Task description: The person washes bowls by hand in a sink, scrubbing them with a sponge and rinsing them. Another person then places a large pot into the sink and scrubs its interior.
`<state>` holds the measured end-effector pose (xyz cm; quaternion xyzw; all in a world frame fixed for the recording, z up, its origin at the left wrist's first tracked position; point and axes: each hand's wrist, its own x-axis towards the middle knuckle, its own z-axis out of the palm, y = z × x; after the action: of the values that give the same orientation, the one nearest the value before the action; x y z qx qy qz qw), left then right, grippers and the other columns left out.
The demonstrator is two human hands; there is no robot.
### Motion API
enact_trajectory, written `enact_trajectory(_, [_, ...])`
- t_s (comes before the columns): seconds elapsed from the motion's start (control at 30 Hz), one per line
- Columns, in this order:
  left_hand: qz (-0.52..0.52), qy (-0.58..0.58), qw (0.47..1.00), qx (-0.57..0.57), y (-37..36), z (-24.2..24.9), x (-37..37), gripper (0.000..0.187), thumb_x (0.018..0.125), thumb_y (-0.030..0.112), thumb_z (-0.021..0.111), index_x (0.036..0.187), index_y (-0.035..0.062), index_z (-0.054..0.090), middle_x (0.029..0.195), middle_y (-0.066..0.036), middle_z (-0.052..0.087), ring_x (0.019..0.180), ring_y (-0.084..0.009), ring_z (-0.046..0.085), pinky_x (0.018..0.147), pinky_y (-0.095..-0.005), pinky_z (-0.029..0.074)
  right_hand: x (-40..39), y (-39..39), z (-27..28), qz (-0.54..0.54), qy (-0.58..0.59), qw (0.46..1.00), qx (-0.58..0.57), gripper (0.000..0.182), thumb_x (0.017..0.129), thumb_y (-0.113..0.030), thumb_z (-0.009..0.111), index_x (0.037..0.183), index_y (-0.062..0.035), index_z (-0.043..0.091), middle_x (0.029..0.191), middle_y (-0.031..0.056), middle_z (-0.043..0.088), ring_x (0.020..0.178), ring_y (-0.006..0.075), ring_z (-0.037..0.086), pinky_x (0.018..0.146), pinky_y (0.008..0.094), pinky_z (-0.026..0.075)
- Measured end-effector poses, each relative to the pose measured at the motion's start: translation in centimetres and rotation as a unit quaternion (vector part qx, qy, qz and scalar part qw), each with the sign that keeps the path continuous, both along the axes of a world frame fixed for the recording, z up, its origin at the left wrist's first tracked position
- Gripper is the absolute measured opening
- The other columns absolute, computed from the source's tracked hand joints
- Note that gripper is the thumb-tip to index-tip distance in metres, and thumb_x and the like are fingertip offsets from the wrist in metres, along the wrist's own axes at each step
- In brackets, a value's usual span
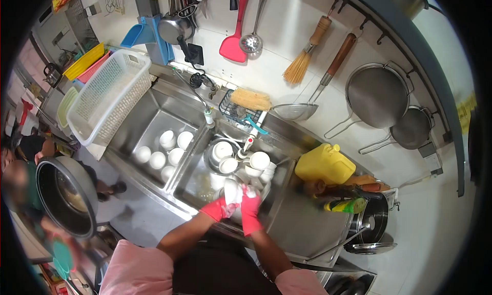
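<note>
Both my hands wear pink rubber gloves over the right basin of a steel sink (192, 195). My left hand (219, 209) grips a white bowl (232, 191), tilted on its side. On the bowl's right, my right hand (250, 205) is closed around something white, which I cannot tell to be a cloth or suds. Just beyond my hands, more white bowls (260, 160) and cups are piled, some of them in a round metal pot (209, 159). A tap with a red-marked handle (249, 141) stands over this pile.
Several white bowls (157, 160) sit in the left basin. A white plastic basket (110, 97) stands beyond it. To the right are a yellow jug (325, 164) and a green-yellow bottle (344, 206). Strainers (378, 96) hang on the wall. At left, a person holds a large basin (66, 197).
</note>
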<state>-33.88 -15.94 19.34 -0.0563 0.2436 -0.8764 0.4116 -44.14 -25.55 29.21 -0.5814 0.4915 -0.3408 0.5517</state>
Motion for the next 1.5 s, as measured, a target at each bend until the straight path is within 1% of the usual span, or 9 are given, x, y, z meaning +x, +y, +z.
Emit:
enact_trajectory(0.53, [0.124, -0.306, 0.942, 0.058, -3.0, 2.7, 1.6, 0.027, 0.100, 0.034, 0.045, 0.105, 0.0140, 0.063, 0.077, -0.003, 0.063, 0.051, -0.0123, 0.054, 0.036, -0.0199, 0.044, -1.3, 0.4, 8.0, 0.110, -0.029, 0.993, 0.039, 0.023, 0.095, -0.021, 0.065, 0.108, -0.0023, 0.069, 0.091, 0.0029, 0.070, 0.078, 0.0087, 0.060, 0.066, 0.0234, 0.049])
enact_trajectory(0.7, [0.047, -0.600, 0.785, 0.146, -3.9, 8.5, -1.7, 0.029, 0.100, 0.022, 0.043, 0.117, 0.0070, 0.062, 0.094, -0.008, 0.068, 0.068, -0.0188, 0.064, 0.054, -0.0289, 0.053, 0.7, -0.6, 2.1, 0.119, -0.330, 0.906, 0.238, 0.031, 0.095, -0.016, 0.060, 0.123, -0.0023, 0.063, 0.108, 0.0076, 0.068, 0.085, 0.0140, 0.062, 0.073, 0.0273, 0.052])
enact_trajectory(0.77, [0.009, -0.692, 0.717, 0.083, -2.3, 11.2, -2.1, 0.030, 0.098, 0.021, 0.047, 0.120, 0.0045, 0.059, 0.101, -0.010, 0.066, 0.080, -0.0217, 0.062, 0.064, -0.0311, 0.050, -0.8, -4.3, 5.5, 0.277, -0.031, 0.957, 0.077, 0.035, 0.096, -0.020, 0.057, 0.125, -0.0015, 0.060, 0.113, 0.0105, 0.067, 0.093, 0.0179, 0.064, 0.077, 0.0304, 0.053])
enact_trajectory(0.9, [0.031, -0.878, 0.472, -0.076, -1.3, 9.7, -2.9, 0.034, 0.096, 0.023, 0.054, 0.123, 0.0024, 0.056, 0.106, -0.012, 0.062, 0.092, -0.0259, 0.057, 0.077, -0.0334, 0.044, -1.8, -6.7, 4.5, 0.327, -0.212, 0.905, 0.170, 0.036, 0.101, -0.026, 0.045, 0.124, -0.0037, 0.062, 0.113, 0.0093, 0.066, 0.100, 0.0199, 0.065, 0.087, 0.0338, 0.052])
enact_trajectory(0.97, [0.066, -0.877, 0.471, -0.065, -3.0, 9.2, -3.7, 0.033, 0.095, 0.022, 0.056, 0.122, 0.0020, 0.057, 0.103, -0.012, 0.063, 0.089, -0.0252, 0.058, 0.075, -0.0332, 0.045, -2.2, -6.0, 5.7, 0.291, -0.258, 0.919, 0.070, 0.042, 0.103, -0.034, 0.041, 0.126, -0.0044, 0.060, 0.111, 0.0092, 0.067, 0.097, 0.0214, 0.067, 0.083, 0.0359, 0.054])
enact_trajectory(1.03, [0.108, -0.864, 0.490, -0.033, -4.4, 8.8, -4.6, 0.033, 0.094, 0.021, 0.057, 0.120, 0.0016, 0.059, 0.099, -0.012, 0.064, 0.086, -0.0246, 0.059, 0.073, -0.0329, 0.046, -3.1, -3.9, 3.0, 0.122, -0.374, 0.778, 0.491, 0.046, 0.102, -0.040, 0.041, 0.128, -0.0055, 0.058, 0.113, 0.0101, 0.067, 0.097, 0.0238, 0.067, 0.078, 0.0366, 0.056])
enact_trajectory(1.07, [0.130, -0.857, 0.499, -0.011, -4.8, 8.8, -4.8, 0.032, 0.094, 0.021, 0.058, 0.119, 0.0014, 0.059, 0.097, -0.012, 0.065, 0.084, -0.0242, 0.060, 0.071, -0.0328, 0.046, -3.9, -3.8, -2.8, 0.178, -0.419, 0.765, 0.455, 0.056, 0.100, -0.051, 0.039, 0.132, -0.0078, 0.053, 0.115, 0.0100, 0.067, 0.093, 0.0264, 0.067, 0.065, 0.0391, 0.056])
enact_trajectory(1.27, [0.267, -0.774, 0.529, 0.223, -6.0, 8.6, -6.8, 0.029, 0.091, 0.018, 0.062, 0.115, 0.0002, 0.062, 0.086, -0.012, 0.068, 0.074, -0.0222, 0.063, 0.065, -0.0322, 0.048, -6.0, -0.7, -1.3, -0.073, -0.305, 0.838, 0.446, 0.048, 0.095, -0.056, 0.051, 0.119, -0.0151, 0.053, 0.094, 0.0032, 0.062, 0.059, 0.0208, 0.059, 0.041, 0.0245, 0.041])
enact_trajectory(1.5, [0.256, -0.899, 0.317, 0.160, -6.4, 7.7, -8.6, 0.031, 0.085, 0.011, 0.067, 0.113, -0.0005, 0.063, 0.082, -0.019, 0.067, 0.071, -0.0299, 0.063, 0.065, -0.0381, 0.050, -8.8, -1.6, 4.0, 0.021, -0.269, 0.925, 0.268, 0.056, 0.092, -0.032, 0.065, 0.140, -0.0192, 0.040, 0.109, 0.0059, 0.055, 0.062, 0.0189, 0.059, 0.044, 0.0276, 0.047])
